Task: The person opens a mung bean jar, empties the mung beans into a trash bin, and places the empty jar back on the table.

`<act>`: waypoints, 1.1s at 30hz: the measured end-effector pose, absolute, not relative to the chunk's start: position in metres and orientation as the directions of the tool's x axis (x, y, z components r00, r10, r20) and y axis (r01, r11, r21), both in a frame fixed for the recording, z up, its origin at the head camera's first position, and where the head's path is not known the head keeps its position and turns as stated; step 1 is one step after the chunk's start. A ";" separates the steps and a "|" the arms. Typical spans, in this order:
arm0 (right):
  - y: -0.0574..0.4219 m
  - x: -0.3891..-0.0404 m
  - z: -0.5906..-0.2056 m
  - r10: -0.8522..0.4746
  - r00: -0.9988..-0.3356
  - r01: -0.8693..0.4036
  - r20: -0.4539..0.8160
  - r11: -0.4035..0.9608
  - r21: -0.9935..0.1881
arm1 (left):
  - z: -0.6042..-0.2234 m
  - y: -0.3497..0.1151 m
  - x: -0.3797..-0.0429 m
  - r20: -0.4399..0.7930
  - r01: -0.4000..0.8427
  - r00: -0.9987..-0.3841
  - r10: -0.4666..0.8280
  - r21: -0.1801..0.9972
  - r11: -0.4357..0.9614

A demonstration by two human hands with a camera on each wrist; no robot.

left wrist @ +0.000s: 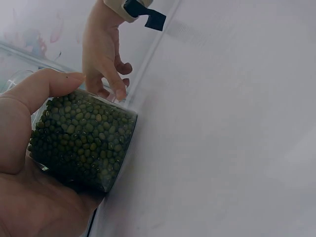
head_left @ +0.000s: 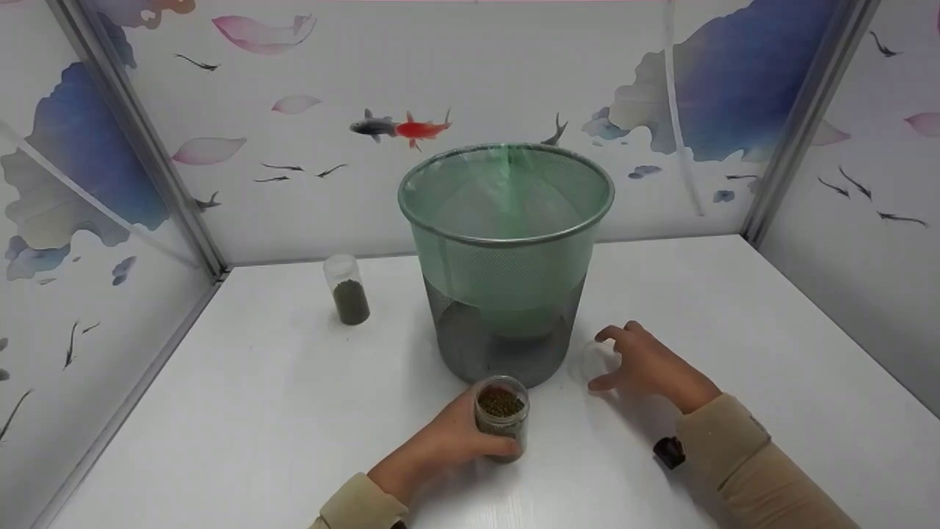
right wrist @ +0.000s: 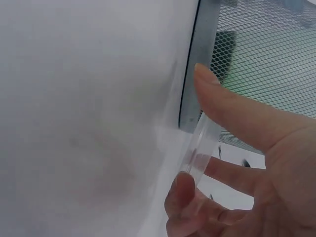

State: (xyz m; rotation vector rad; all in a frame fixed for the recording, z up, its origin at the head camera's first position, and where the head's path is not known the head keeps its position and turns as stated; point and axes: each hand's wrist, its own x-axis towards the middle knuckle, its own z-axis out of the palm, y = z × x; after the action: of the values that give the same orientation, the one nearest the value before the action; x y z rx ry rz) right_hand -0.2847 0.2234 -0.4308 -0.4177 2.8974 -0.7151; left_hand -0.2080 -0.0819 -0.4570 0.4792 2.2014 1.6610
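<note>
My left hand (head_left: pixel 459 433) grips a clear, lidless jar (head_left: pixel 523 430) by its sides, thumb across the front. Small green mung beans (left wrist: pixel 81 140) fill it nearly to the mouth in the head view. On the table to the right, my right hand (head_left: pixel 650 364) is spread around a clear round lid (head_left: pixel 601 360). The right wrist view shows the lid (right wrist: pixel 201 148) lying flat, with the thumb (right wrist: pixel 232 106) straight and past its edge, and a bent fingertip (right wrist: pixel 182 187) close at the other edge.
Behind the jar stands a mesh wastebasket (head_left: pixel 507 316) lined with a green bag. A second clear jar (head_left: pixel 346 290), partly filled with something dark green, is at the back left. Printed panels (head_left: pixel 470 66) enclose the white table (head_left: pixel 294 411) at the back and sides.
</note>
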 end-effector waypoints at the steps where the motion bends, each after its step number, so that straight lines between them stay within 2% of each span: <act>1: 0.224 -0.286 -0.432 -0.303 -0.951 -0.238 -0.066 0.849 -0.472 | -0.457 -0.082 -0.208 -0.071 0.059 -0.885 0.461 0.964 0.260; 8: 0.226 -0.291 -0.437 -0.309 -0.943 -0.221 -0.122 0.858 -0.465 | -0.457 -0.081 -0.208 -0.085 0.048 -0.887 0.454 0.961 0.272; 23: 0.228 -0.288 -0.431 -0.299 -0.951 -0.228 -0.076 0.847 -0.480 | -0.459 -0.082 -0.209 -0.065 0.064 -0.888 0.456 0.963 0.262; 26: 0.230 -0.288 -0.427 -0.270 -0.963 -0.239 0.004 0.846 -0.476 | -0.459 -0.082 -0.209 -0.065 0.069 -0.885 0.461 0.961 0.266; 29: 0.231 -0.288 -0.420 -0.223 -0.960 -0.277 0.167 0.837 -0.472 | -0.459 -0.082 -0.209 -0.064 0.074 -0.881 0.468 0.960 0.271; 31: 0.229 -0.287 -0.412 -0.174 -0.935 -0.311 0.308 0.821 -0.480 | -0.459 -0.082 -0.209 -0.062 0.080 -0.879 0.472 0.958 0.275; 33: 0.226 -0.286 -0.402 -0.114 -0.883 -0.353 0.455 0.801 -0.484 | -0.459 -0.082 -0.209 -0.060 0.079 -0.881 0.470 0.960 0.270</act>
State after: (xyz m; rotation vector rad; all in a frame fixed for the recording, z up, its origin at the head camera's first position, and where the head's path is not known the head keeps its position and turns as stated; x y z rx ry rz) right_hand -0.2856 0.2257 -0.4019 -0.4578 3.3675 -1.0514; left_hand -0.2095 -0.0824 -0.4586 0.5005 2.2138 1.6425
